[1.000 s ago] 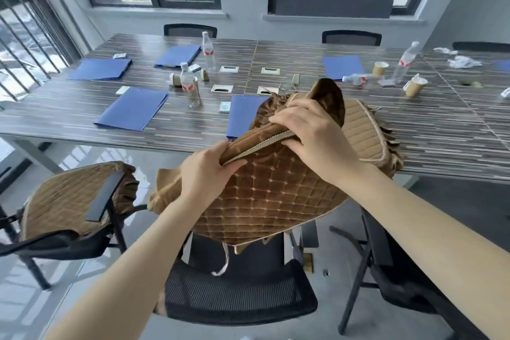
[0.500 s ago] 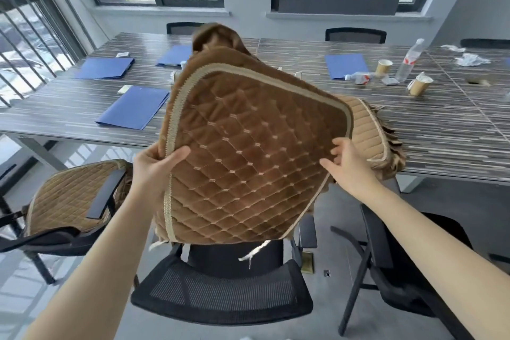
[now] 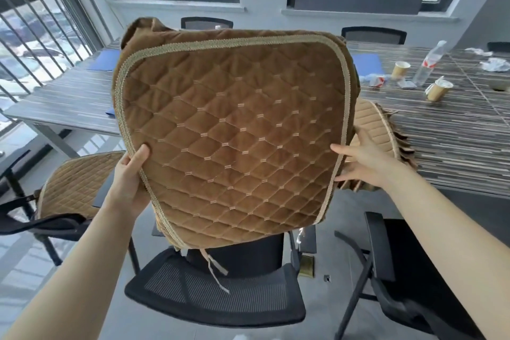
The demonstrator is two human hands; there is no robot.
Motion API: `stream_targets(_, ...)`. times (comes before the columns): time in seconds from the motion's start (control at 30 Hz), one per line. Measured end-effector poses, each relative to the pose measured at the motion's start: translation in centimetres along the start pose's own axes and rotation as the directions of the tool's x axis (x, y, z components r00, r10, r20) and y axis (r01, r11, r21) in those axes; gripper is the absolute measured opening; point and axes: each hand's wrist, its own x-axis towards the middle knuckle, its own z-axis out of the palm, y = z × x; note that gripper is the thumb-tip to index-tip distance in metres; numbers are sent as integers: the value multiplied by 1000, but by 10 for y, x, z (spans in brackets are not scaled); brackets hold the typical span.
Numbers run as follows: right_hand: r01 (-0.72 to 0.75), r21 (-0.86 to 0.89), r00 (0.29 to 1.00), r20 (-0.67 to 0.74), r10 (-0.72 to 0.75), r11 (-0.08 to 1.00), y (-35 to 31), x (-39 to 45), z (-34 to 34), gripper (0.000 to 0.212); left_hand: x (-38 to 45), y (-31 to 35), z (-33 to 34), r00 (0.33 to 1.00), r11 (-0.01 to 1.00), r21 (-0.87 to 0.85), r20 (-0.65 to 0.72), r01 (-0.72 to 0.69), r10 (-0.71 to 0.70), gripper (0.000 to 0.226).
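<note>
**Brown quilted cushion poised over the mesh chair**

Velvet-brown and diamond-stitched, the seat cushion (image 3: 234, 130) hangs upright in the air with its quilted face toward the person. It is directly above the bare black mesh chair (image 3: 215, 295), which stands at the near side of the counter (image 3: 455, 146). The left hand (image 3: 129, 176) is clamped on the cushion's left border, thumb on the front and fingers behind. The right hand (image 3: 361, 163) pinches the right border, thumb forward and fingers tucked behind the trim. Tie straps (image 3: 218, 270) dangle from the lower edge over the seat.

To do this step well, I'd judge, lower the cushion flat with the quilted side up and square it to the seat. Keep the straps free at the back, where they can reach the frame and not get trapped underneath. A chair to the left (image 3: 74, 182) already wears a cushion, and more cushions (image 3: 378, 130) lie stacked on the counter just behind the right hand.
</note>
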Motion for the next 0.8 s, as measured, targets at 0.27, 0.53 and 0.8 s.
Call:
stream_targets(0.27, 50, -35, 992, -115, -54, 998, 23, 23, 18, 45, 4, -40, -44, 974, 999, -9, -223, 34, -36, 35)
stream_targets(0.53, 96, -248, 923, -340, -179, 964, 55, 76, 75, 31, 60, -75, -85, 924, 990, -31, -354, 139, -141, 15)
stream_targets(0.8, 11, -360, 896, -412, -169, 933, 117, 132, 126, 39, 143, -146, -134, 828, 903, 177, -496, 392, -262, 32)
